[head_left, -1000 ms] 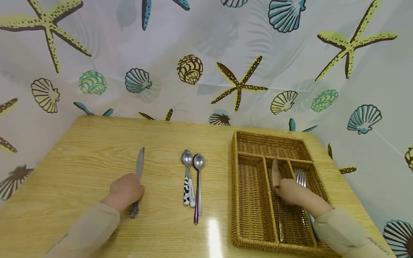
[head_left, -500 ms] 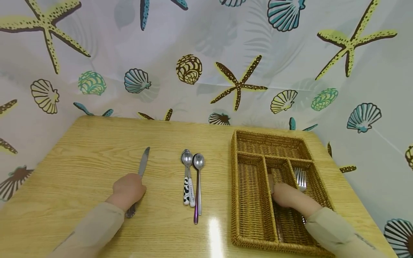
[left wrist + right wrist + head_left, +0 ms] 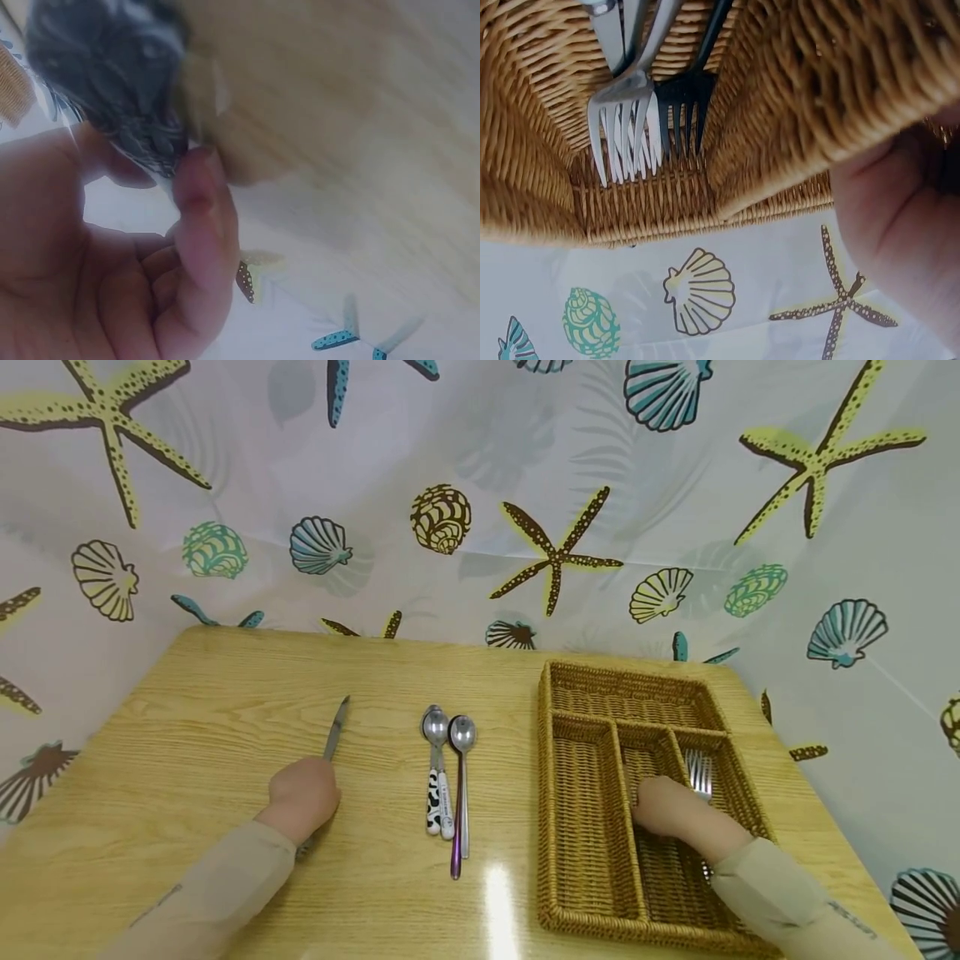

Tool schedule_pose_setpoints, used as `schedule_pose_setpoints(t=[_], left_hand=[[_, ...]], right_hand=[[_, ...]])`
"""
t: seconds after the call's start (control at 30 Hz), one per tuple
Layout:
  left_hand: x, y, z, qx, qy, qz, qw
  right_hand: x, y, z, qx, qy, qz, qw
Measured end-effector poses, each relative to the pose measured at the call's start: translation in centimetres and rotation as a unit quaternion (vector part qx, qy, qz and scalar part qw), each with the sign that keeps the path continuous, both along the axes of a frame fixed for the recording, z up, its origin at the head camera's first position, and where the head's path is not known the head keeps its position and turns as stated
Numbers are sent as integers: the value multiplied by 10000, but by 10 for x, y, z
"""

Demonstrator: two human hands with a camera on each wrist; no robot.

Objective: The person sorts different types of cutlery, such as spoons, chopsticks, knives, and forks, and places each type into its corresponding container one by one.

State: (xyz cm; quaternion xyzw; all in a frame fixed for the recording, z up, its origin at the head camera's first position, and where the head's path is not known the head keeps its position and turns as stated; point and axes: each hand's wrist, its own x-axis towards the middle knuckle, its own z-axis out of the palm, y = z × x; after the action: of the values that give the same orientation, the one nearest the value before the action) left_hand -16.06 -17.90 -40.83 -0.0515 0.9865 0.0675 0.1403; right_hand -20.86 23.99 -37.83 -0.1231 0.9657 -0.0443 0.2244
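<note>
My left hand grips a table knife on the left of the table, its blade pointing away and its handle end low behind the wrist. In the left wrist view its ornate handle lies between thumb and fingertip of the left hand. My right hand reaches down into the middle compartment of the wicker basket; its fingers and anything in them are hidden. The right wrist view shows part of that hand behind a wicker divider. Forks lie in the compartment to its right.
Several spoons lie side by side between the left hand and the basket, one with a purple handle. The basket's left and back compartments hold nothing visible. A shell-patterned cloth hangs behind the table.
My right hand has moved slightly left and down in the middle compartment, and the knife it held is out of sight. The left hand's knife has tilted to the right and turned toward its edge.
</note>
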Motion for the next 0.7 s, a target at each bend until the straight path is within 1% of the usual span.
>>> schedule_pose_setpoints(t=[0.17, 0.27, 0.37, 0.47, 0.57, 0.7], left_hand=[[-1, -3, -2, 24, -15, 20, 10000], [-2, -6, -3, 209, 47, 10, 9998], [-4, -11, -4, 707, 80, 115, 9974], [-6, -15, -4, 1353, 13, 287, 9904], [-7, -16, -2, 1792, -54, 291, 9834], [-7, -15, 3, 2258, -3, 241, 9739]], right_hand=[[-1, 0, 8, -161, 167, -181, 9996], [-1, -1, 13, -217, 138, -264, 9993], [-3, -2, 17, -289, 134, -340, 9989], [-5, -3, 23, -323, 125, -432, 9985], [-8, -4, 27, -247, 158, -420, 9987], [-10, -6, 32, -173, 227, -414, 9987]])
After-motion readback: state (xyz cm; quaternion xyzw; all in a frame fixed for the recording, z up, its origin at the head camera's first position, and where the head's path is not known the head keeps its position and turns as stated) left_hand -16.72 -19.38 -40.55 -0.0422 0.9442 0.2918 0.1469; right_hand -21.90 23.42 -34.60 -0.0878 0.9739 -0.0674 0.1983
